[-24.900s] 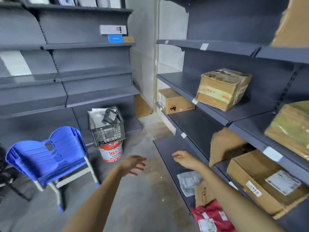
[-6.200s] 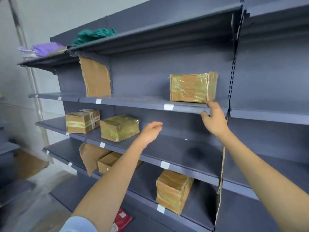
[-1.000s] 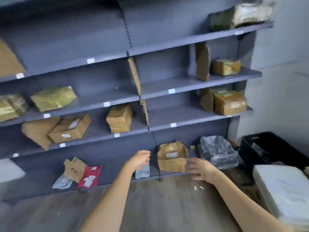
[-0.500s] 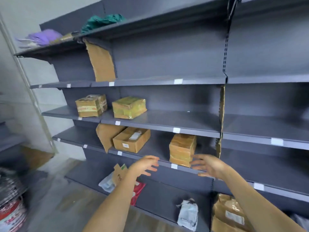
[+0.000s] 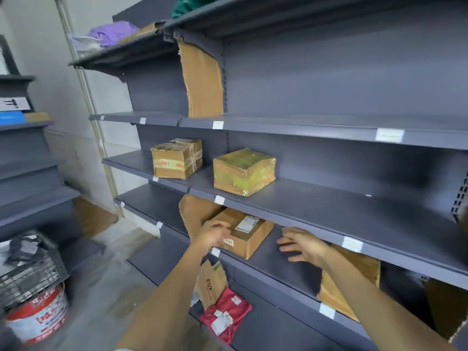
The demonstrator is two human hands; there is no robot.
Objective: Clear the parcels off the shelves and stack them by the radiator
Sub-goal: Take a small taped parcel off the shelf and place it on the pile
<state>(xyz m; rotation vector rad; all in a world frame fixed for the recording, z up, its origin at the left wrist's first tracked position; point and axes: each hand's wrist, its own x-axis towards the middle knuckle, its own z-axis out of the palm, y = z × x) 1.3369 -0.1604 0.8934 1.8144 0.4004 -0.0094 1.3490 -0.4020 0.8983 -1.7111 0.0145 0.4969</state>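
Fingers: left hand is lying with relaxed fingers on the near left corner of the labelled box, not curling round it; right hand is hovering with fingers spread and released, holding nothing, near the box's right side but apart from it.
Labelled box: sitting at the front edge of the third shelf, with a cardboard sheet leaning just behind its left end.
Shelf above: a taped box is resting near the left end, and a wrapped box is sitting just right of it, apart.
Third shelf, right: another carton is lying partly hidden behind the right forearm.
Bottom shelf: a red bag is lying at the front edge, with a brown envelope leaning beside it.
Floor, left: a wire basket is sitting on a bucket.
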